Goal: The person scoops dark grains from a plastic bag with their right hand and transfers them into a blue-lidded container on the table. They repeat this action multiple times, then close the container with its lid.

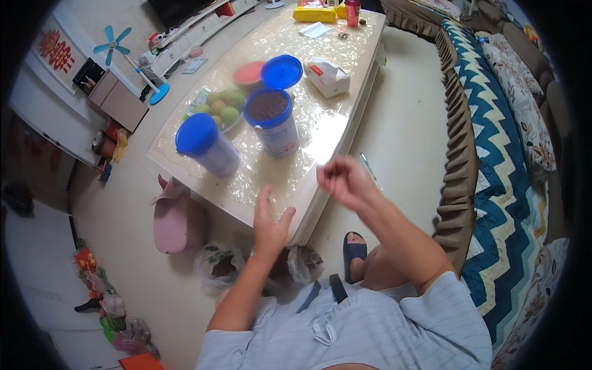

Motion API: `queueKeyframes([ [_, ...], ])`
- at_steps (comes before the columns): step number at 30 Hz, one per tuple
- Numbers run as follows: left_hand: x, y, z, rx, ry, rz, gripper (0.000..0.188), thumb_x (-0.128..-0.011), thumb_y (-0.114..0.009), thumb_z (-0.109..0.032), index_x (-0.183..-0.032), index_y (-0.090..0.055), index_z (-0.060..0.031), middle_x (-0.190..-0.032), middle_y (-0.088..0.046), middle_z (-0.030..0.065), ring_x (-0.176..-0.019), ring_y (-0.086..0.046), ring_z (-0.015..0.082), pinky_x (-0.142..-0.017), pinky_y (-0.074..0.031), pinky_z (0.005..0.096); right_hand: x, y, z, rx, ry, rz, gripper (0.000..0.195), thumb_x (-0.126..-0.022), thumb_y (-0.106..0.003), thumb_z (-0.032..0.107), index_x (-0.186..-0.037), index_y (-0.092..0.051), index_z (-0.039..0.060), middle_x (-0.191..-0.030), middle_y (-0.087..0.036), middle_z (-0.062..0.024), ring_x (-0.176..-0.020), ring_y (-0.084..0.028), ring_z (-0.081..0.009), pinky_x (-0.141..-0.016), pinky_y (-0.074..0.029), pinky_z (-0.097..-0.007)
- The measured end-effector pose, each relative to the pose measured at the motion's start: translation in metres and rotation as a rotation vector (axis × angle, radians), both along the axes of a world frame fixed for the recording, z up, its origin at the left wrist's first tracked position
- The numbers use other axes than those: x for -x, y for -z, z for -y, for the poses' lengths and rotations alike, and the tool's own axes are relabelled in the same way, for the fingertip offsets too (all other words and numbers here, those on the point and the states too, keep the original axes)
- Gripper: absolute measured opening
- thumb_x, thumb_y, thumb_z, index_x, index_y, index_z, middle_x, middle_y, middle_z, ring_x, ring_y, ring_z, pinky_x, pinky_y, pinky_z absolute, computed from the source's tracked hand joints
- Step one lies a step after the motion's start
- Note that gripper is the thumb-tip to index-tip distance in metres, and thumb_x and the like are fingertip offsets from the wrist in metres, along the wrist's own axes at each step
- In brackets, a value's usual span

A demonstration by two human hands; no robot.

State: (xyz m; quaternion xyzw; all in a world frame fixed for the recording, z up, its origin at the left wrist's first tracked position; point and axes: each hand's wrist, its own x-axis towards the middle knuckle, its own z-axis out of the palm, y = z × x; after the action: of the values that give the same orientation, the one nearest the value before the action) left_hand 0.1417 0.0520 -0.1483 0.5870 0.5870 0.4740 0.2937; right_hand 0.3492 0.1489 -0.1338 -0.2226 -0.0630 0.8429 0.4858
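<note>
My left hand [272, 224] is held over the near end of the coffee table [222, 196], thumb and fingers apart, with nothing in it. My right hand [344, 181] hovers at the table's right edge with its fingers curled in. It is blurred, and whether something small sits between the fingertips cannot be told. Ahead of my hands stands an uncovered plastic canister [280, 138] with a blue rim, filled nearly to the top with dark brown, grainy matter [267, 106]. To its left is a similar canister [215, 157] with its blue lid on. A loose blue lid [281, 71] lies behind the uncovered canister.
A bowl of green fruit [224, 106], a pink bowl [249, 74] and a white paper box [327, 78] share the table. Below it are a pink bin [178, 222] and plastic bags [222, 266], one with dark matter inside. A quilt-covered sofa [495, 185] runs along the right.
</note>
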Motion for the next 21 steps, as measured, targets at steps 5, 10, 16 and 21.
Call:
queueKeyframes([
  [5, 0.016, -0.023, -0.075, -0.108, -0.080, 0.022, 0.100, -0.073, -0.083, -0.016, -0.148, -0.021, 0.0065, -0.149, -0.034, 0.0258, -0.141, -0.032, 0.0343, -0.115, -0.026, 0.0423, 0.058, -0.134, -0.077, -0.595, 0.230, 0.416, 0.030, -0.098, -0.048, 0.023, -0.096, -0.064, -0.0024, -0.095, -0.064, -0.0141, -0.090, -0.064, -0.0230, -0.086, -0.054, -0.0366],
  [10, 0.025, -0.041, -0.130, -0.192, -0.076, -0.023, 0.112, -0.064, -0.089, -0.022, -0.148, -0.018, 0.0021, -0.148, -0.034, 0.0249, -0.139, -0.033, 0.0346, -0.115, -0.026, 0.0405, 0.079, -0.116, -0.131, -0.833, 0.395, 0.864, 0.032, -0.093, -0.055, 0.035, -0.107, -0.067, 0.0095, -0.107, -0.063, -0.0046, -0.100, -0.057, -0.0163, -0.087, -0.040, -0.0314],
  [16, 0.022, -0.044, -0.161, -0.215, 0.131, 0.184, 0.114, -0.058, -0.091, -0.016, -0.147, -0.022, -0.0059, -0.142, -0.042, 0.0169, -0.132, -0.043, 0.0286, -0.110, -0.035, 0.0376, 0.063, -0.031, -0.133, -0.627, 0.268, 1.015, 0.041, -0.096, -0.049, 0.041, -0.120, -0.061, 0.0104, -0.114, -0.061, -0.0028, -0.108, -0.053, -0.0156, -0.093, -0.038, -0.0343],
  [21, 0.035, -0.032, -0.170, -0.196, 0.115, 0.227, 0.106, -0.057, -0.089, -0.011, -0.145, -0.029, -0.0080, -0.136, -0.050, 0.0106, -0.125, -0.051, 0.0235, -0.103, -0.044, 0.0361, 0.084, -0.020, -0.121, -0.584, 0.125, 0.771, 0.040, -0.101, -0.045, 0.039, -0.120, -0.060, 0.0067, -0.113, -0.059, -0.0046, -0.104, -0.053, -0.0164, -0.094, -0.041, -0.0325],
])
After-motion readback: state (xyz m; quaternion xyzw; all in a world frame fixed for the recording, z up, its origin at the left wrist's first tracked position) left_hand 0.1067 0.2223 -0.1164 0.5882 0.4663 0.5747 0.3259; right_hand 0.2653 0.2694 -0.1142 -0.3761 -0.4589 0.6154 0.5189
